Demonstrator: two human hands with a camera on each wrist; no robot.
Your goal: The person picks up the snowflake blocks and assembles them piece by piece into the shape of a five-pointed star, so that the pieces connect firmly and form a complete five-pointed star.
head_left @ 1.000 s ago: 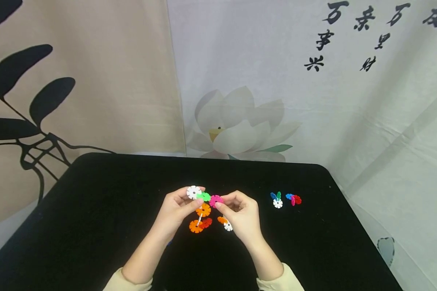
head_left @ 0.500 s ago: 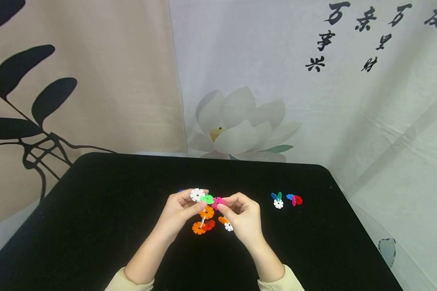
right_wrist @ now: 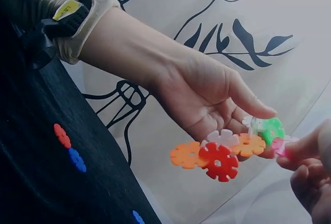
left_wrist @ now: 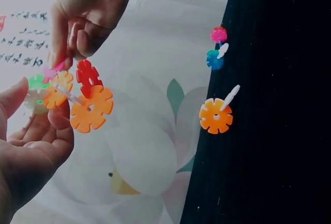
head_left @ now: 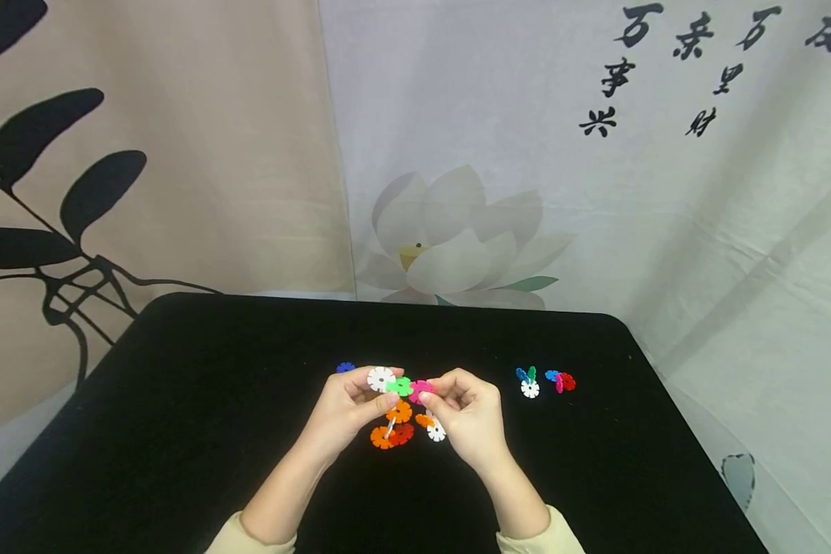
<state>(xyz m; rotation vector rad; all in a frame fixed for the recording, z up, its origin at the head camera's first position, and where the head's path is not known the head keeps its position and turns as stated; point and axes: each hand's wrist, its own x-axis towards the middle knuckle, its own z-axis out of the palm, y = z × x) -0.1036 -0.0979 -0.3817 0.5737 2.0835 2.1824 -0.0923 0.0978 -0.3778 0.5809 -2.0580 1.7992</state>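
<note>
My left hand (head_left: 342,412) pinches a joined cluster of notched plastic flower discs by its green disc (head_left: 400,386), between thumb and fingers. A white disc (head_left: 381,378) sits at the cluster's left end. Below hang an upper orange disc (head_left: 399,412), a lower orange disc (left_wrist: 91,109) and a red disc (right_wrist: 219,162), with a pale disc (right_wrist: 223,139) among them. My right hand (head_left: 472,423) pinches a pink disc (head_left: 420,391) against the green disc's right edge. Whether their slots are engaged cannot be told. Both hands are raised over the table.
Near my right hand lies an orange disc (left_wrist: 216,116) joined to a white one (left_wrist: 231,97). Two small joined clusters, one with a white disc (head_left: 529,389), one with a red disc (head_left: 567,381), lie farther right on the black table (head_left: 180,431). A blue disc (head_left: 345,368) shows behind my left hand.
Both hands have shifted slightly right and down in the head view, carrying the discs together. The blue disc behind my left hand has come into sight. The pinches look the same.
</note>
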